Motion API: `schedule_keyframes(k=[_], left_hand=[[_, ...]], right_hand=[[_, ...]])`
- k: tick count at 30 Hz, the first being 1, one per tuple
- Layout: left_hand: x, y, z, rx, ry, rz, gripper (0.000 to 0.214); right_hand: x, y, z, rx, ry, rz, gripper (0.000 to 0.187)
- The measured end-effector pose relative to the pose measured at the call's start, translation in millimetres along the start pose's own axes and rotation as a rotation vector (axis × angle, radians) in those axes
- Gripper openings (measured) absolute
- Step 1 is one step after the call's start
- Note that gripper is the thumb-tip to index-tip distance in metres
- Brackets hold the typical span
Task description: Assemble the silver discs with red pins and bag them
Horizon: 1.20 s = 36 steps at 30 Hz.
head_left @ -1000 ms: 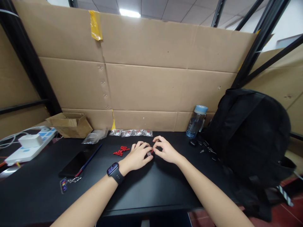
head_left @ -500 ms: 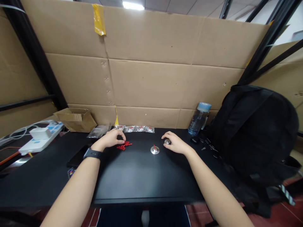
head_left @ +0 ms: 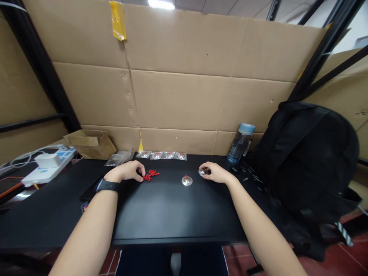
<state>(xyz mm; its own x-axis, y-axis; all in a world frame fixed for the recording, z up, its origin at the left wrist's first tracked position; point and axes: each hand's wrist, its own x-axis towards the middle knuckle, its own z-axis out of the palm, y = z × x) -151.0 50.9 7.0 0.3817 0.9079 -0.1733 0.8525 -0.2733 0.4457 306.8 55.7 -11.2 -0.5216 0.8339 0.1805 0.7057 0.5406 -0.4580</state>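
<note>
Since a second ago, when they were meeting mid-table, my hands are now sitting well apart on the black table [head_left: 161, 218]. My left hand [head_left: 130, 171] is curling its thumb and fingers at the edge of a small heap of red cords [head_left: 151, 173], though I cannot tell whether it is pinching one. My right hand [head_left: 217, 172] is gripping a shiny metal disc [head_left: 201, 172], while a red-tipped domed disc [head_left: 186, 181] is lying between them, nearer the right.
</note>
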Motion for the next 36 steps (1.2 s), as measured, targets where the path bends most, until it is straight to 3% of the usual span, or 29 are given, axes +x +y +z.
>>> schedule_keyframes(k=[6,18,24,28,31,36], left_hand=[[4.0,-4.0,2.6,0.022,-0.045,-0.007,0.022],[0.6,-6.7,2.2,-0.007,-0.112,-0.042,0.027],[-8.6,13.9,-4.0,-0.018,-0.025,0.111,0.032],[-9.2,43.6,-3.8,-0.122,0.187,0.279,0.032],[-3.3,64.3,3.9,-0.132,0.338,0.332,0.028],[7.2,82.7,23.4,-0.083,0.326,0.321,0.022]], right_hand=[[0.3,2.8,1.2,0.017,0.010,-0.007,0.032],[0.1,-2.5,0.7,0.030,0.021,0.013,0.031],[-1.5,-6.3,-2.1,0.061,0.079,-0.028,0.038],[-1.2,-14.3,-4.9,0.093,0.157,-0.048,0.041],[0.1,-17.1,-4.6,0.098,0.204,-0.030,0.042],[0.3,-8.8,-1.0,0.107,0.110,0.035,0.044]])
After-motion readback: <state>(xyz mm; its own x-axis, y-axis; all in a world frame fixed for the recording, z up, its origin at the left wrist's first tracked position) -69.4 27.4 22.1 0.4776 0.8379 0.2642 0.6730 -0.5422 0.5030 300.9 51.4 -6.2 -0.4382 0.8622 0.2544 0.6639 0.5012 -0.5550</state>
